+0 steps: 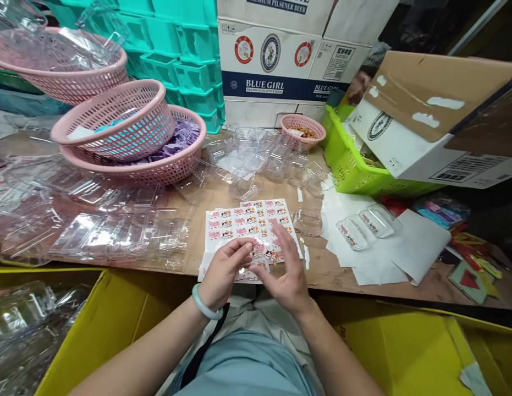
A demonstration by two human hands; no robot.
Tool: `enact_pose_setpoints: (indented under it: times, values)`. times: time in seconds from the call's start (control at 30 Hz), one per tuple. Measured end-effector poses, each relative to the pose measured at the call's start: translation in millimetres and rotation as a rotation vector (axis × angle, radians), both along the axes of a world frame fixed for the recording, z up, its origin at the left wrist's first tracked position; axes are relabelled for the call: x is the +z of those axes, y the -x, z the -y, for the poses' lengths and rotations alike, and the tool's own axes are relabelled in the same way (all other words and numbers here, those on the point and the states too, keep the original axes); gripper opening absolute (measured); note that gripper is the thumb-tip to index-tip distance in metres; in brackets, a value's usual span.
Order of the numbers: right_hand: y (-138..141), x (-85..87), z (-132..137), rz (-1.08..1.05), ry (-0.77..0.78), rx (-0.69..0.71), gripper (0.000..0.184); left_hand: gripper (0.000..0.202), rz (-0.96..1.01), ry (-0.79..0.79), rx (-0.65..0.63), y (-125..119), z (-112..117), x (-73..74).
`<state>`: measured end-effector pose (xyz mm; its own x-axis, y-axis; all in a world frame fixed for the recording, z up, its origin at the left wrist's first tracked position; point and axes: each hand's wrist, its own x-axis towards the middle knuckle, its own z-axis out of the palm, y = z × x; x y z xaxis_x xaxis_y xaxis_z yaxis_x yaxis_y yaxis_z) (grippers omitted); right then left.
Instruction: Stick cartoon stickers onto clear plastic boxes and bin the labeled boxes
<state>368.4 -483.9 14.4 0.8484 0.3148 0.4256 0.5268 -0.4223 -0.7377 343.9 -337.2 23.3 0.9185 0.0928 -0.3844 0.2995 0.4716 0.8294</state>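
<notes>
My left hand (pixel 223 272), with a pale green bangle at its wrist, has thumb and forefinger pinched on the edge of a small clear sticker (pixel 259 248) with pink print. My right hand (pixel 289 278) is open, its fingers spread and thumb tip close to the left fingertips. Both hands are over the near part of the sticker sheets (pixel 216 224), which carry rows of pink lettering and cartoon cats. To the right, a clear plastic clamshell box (pixel 365 226) lies opened on white paper, with printed stickers on it. The fingers partly cover the held sticker.
Clear plastic boxes (pixel 127 228) lie left and behind. Pink baskets (pixel 115 124) stand at back left, a small pink basket (pixel 303 131) at the back. Teal crates (pixel 198 60), beer cartons (pixel 272 60) and a lime green basket (pixel 350 165) border the table. Another person's hand (pixel 358 88) shows behind.
</notes>
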Motion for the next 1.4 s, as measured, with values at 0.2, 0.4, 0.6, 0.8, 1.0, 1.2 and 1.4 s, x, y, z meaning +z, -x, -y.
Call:
enact_pose_setpoints:
  times: [0.2, 0.4, 0.6, 0.8, 1.0, 1.2, 1.4]
  values:
    - [-45, 13.0, 61, -0.456, -0.209, 0.065, 0.025, 0.037, 0.114, -0.163, -0.144, -17, 19, -1.1]
    - [-106, 9.3, 105, 0.01, 0.417, -0.144, 0.068, 0.046, -0.019, 0.018, -0.182, -23, 22, -2.3]
    - [-110, 27.4, 105, 0.119, 0.475, -0.005, 0.07, 0.031, -0.03, 0.125, -0.134, -51, 17, 2.4]
    - [-132, 20.0, 107, -0.099, 0.72, 0.005, 0.114, 0.02, -0.012, 0.147, -0.147, -77, 24, 4.6]
    - [-113, 54.3, 91, -0.302, 0.264, 0.341, 0.122, 0.04, -0.084, 0.31, -0.278, -76, 13, 4.5]
    - [-71, 65.6, 66, -0.5, -0.137, 0.875, 0.128, 0.069, -0.043, 0.679, -0.975, -51, 3, 11.7]
    - [-74, 47.7, 62, -0.53, -0.375, 0.695, 0.119, 0.039, -0.013, 0.625, -0.571, -23, -2, 8.1]
